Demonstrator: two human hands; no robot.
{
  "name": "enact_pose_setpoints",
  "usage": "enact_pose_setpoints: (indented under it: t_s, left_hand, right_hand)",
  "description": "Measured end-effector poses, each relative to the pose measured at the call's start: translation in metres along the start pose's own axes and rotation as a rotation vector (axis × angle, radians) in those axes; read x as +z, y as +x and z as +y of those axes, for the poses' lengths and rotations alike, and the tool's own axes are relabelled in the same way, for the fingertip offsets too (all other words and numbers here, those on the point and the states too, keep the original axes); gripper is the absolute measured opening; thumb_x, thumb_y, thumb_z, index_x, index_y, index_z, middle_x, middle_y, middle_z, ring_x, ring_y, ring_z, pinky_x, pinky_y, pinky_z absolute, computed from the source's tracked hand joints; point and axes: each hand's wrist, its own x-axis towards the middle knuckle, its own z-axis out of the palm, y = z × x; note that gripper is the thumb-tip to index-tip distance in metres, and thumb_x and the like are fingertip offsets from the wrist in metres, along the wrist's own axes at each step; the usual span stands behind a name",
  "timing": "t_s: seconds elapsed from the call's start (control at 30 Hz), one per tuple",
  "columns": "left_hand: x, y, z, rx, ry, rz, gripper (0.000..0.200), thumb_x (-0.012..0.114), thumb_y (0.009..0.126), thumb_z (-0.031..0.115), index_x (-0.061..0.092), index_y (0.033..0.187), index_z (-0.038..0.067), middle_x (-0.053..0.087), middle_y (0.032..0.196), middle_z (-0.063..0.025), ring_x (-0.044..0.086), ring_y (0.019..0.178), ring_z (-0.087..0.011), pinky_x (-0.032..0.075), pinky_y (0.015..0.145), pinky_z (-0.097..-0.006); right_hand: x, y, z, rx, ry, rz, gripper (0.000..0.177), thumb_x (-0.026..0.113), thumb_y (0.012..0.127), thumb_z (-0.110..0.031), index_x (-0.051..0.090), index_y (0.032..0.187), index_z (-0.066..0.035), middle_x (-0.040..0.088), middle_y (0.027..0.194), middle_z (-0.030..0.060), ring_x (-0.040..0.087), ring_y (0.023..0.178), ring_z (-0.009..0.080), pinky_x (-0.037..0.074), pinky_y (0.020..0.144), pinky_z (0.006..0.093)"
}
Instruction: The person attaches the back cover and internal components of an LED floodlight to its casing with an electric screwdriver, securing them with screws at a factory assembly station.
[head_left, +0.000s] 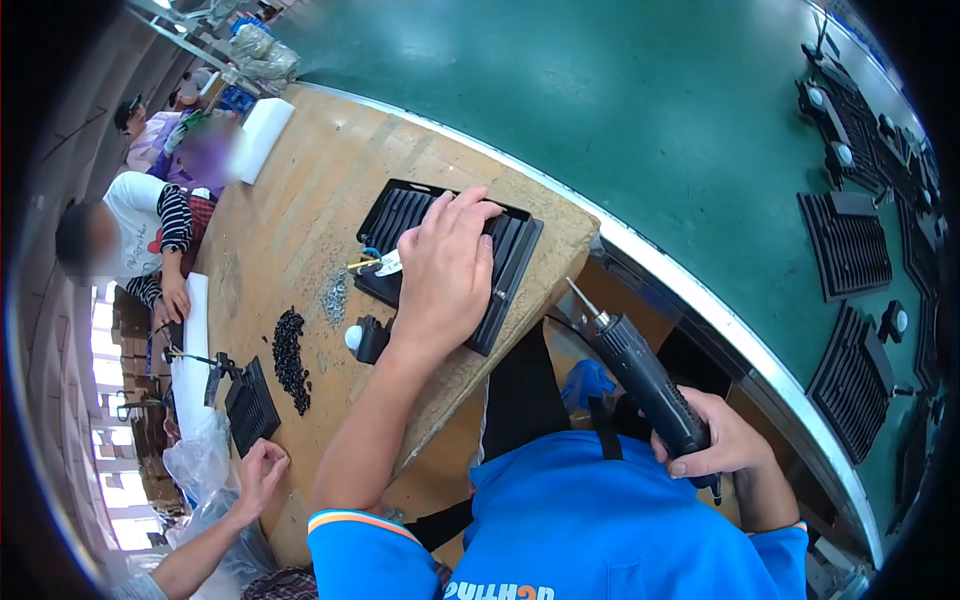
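Observation:
My left hand (447, 270) lies with spread fingers on a black ribbed housing (515, 262) near the table's right edge. Beside its palm are a white label (390, 263) and short coloured wires. My right hand (715, 435) is wrapped round a black electric screwdriver (650, 380), its bit pointing up and to the left, off the table edge. A small black part with a white dome (355, 337) sits left of my left forearm. Further left are a pile of black pieces (289, 360) and a scatter of small metal screws (335, 297).
A co-worker's hand (262, 475) is by a black ribbed panel (251, 405) at the lower left. Another person (140, 230) sits across the wooden table (300, 180). On the green conveyor (700, 130) at the right lie several black ribbed units (845, 245).

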Motion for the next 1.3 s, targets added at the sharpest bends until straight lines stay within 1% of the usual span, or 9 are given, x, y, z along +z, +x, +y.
enact_pose_setpoints:
  t_s: [0.07, 0.33, 0.4, 0.47, 0.57, 0.73, 0.83, 0.9, 1.3]
  left_hand:
    - [0.000, 0.003, -0.003, -0.037, -0.087, -0.075, 0.027, 0.048, 0.086, 0.011, 0.054, 0.112, 0.007, 0.051, 0.126, -0.0104, 0.042, 0.122, -0.0303, 0.031, 0.095, -0.0446]
    - [-0.007, 0.002, -0.009, -0.032, -0.148, -0.028, 0.027, 0.046, 0.086, 0.008, 0.056, 0.112, 0.005, 0.051, 0.125, -0.0148, 0.044, 0.120, -0.0334, 0.032, 0.096, -0.0458]
    - [-0.009, 0.007, -0.009, -0.083, 0.187, 0.063, 0.026, 0.046, 0.088, 0.008, 0.056, 0.111, 0.004, 0.051, 0.125, -0.0153, 0.043, 0.121, -0.0345, 0.032, 0.097, -0.0466]
    - [0.001, 0.007, -0.019, -0.063, 0.251, 0.088, 0.031, 0.046, 0.089, 0.012, 0.053, 0.118, 0.005, 0.049, 0.128, -0.0151, 0.041, 0.122, -0.0364, 0.031, 0.098, -0.0499]
    - [0.003, 0.004, -0.016, 0.002, 0.129, -0.109, 0.041, 0.046, 0.089, 0.019, 0.043, 0.129, 0.009, 0.045, 0.132, -0.0130, 0.037, 0.124, -0.0387, 0.029, 0.097, -0.0542]
    - [-0.009, -0.002, -0.009, -0.019, 0.059, -0.193, 0.039, 0.042, 0.090, 0.016, 0.045, 0.128, 0.011, 0.044, 0.134, -0.0103, 0.032, 0.129, -0.0360, 0.024, 0.102, -0.0472]
    - [-0.010, -0.001, -0.007, -0.041, 0.079, -0.180, 0.037, 0.042, 0.090, 0.017, 0.046, 0.127, 0.012, 0.044, 0.134, -0.0094, 0.032, 0.129, -0.0349, 0.023, 0.102, -0.0482]
    - [-0.009, -0.001, -0.006, -0.031, 0.091, -0.155, 0.035, 0.046, 0.089, 0.020, 0.048, 0.123, 0.012, 0.045, 0.131, -0.0093, 0.035, 0.126, -0.0353, 0.028, 0.096, -0.0560]
    - [-0.008, -0.001, -0.004, -0.099, 0.109, -0.200, 0.032, 0.040, 0.092, 0.019, 0.046, 0.123, 0.014, 0.041, 0.136, -0.0089, 0.031, 0.130, -0.0359, 0.024, 0.098, -0.0579]
  right_hand:
    - [0.002, -0.004, 0.000, 0.055, 0.023, -0.008, 0.058, 0.077, 0.068, -0.019, 0.048, 0.114, 0.001, 0.060, 0.084, 0.0058, 0.058, 0.077, 0.0114, 0.047, 0.070, 0.0256]
    - [0.010, -0.004, 0.000, 0.003, -0.081, 0.000, 0.062, 0.079, 0.068, -0.025, 0.048, 0.115, 0.000, 0.060, 0.083, 0.0040, 0.057, 0.075, 0.0113, 0.046, 0.067, 0.0252]
    - [0.011, -0.002, 0.001, 0.027, -0.095, -0.006, 0.062, 0.079, 0.067, -0.025, 0.048, 0.115, 0.000, 0.060, 0.083, 0.0037, 0.057, 0.075, 0.0114, 0.046, 0.067, 0.0250]
    - [0.010, 0.001, -0.001, 0.057, -0.144, -0.036, 0.063, 0.080, 0.067, -0.026, 0.049, 0.116, -0.001, 0.059, 0.082, 0.0033, 0.057, 0.075, 0.0109, 0.046, 0.067, 0.0251]
    - [0.008, 0.004, -0.007, 0.070, -0.204, -0.066, 0.061, 0.079, 0.067, -0.025, 0.049, 0.115, -0.001, 0.060, 0.082, 0.0036, 0.057, 0.073, 0.0111, 0.046, 0.066, 0.0254]
    - [0.004, 0.007, -0.012, 0.076, -0.302, -0.109, 0.057, 0.078, 0.068, -0.024, 0.050, 0.112, -0.001, 0.059, 0.081, 0.0041, 0.057, 0.072, 0.0119, 0.047, 0.065, 0.0258]
    - [0.003, 0.014, -0.014, 0.089, -0.321, -0.136, 0.054, 0.077, 0.068, -0.022, 0.051, 0.110, -0.001, 0.060, 0.081, 0.0045, 0.057, 0.072, 0.0123, 0.047, 0.065, 0.0261]
    - [0.003, 0.017, -0.018, 0.102, -0.317, -0.143, 0.053, 0.076, 0.068, -0.022, 0.051, 0.110, -0.001, 0.060, 0.081, 0.0047, 0.058, 0.072, 0.0125, 0.047, 0.065, 0.0263]
    - [0.006, 0.021, -0.034, 0.219, -0.383, -0.119, 0.054, 0.074, 0.068, -0.021, 0.050, 0.111, 0.000, 0.058, 0.078, 0.0052, 0.057, 0.069, 0.0136, 0.046, 0.064, 0.0275]
